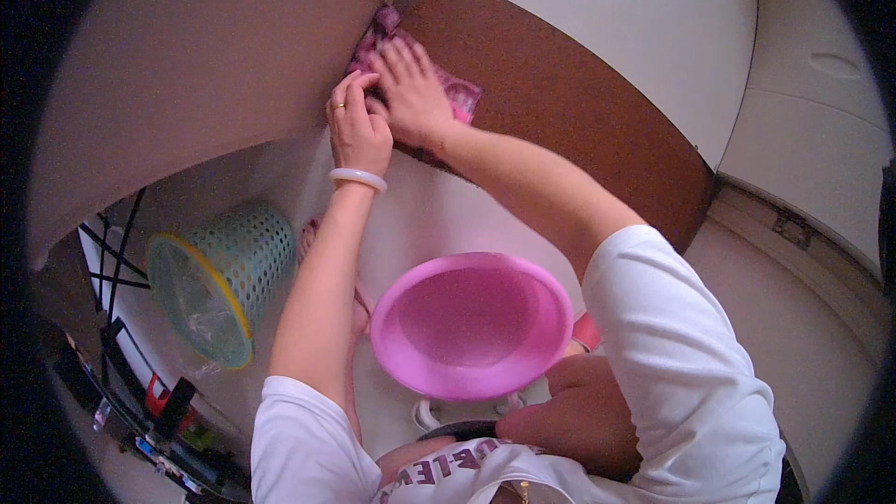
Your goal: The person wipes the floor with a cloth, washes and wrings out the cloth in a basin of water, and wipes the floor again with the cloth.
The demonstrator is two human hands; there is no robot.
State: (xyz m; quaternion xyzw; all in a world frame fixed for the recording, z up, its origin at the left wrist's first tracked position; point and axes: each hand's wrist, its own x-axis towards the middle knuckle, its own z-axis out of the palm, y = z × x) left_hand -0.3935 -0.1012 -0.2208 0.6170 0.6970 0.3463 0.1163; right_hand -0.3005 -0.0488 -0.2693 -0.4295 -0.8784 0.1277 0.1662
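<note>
A pink patterned cloth [460,92] lies bunched on a reddish-brown board [553,108], in the corner against a pale upright panel. Spread flat on it is my right hand [414,92], palm down and fingers apart, pressing rather than gripping. My left hand [358,127], with a gold ring and a pale bangle, is close beside it at the panel's lower edge. Its fingers are bent, and their tips are blurred near my right thumb; whether they pinch any cloth is hidden. A pink plastic basin [470,385] stands between my legs, below my forearms.
Left of my left forearm, a green perforated plastic wastebasket [269,245] with a yellow rim and clear liner appears tilted. Thin black rods [120,259] stand behind it. The pale panel [210,63] rises at upper left. White cabinet-like fronts [812,112] are at right.
</note>
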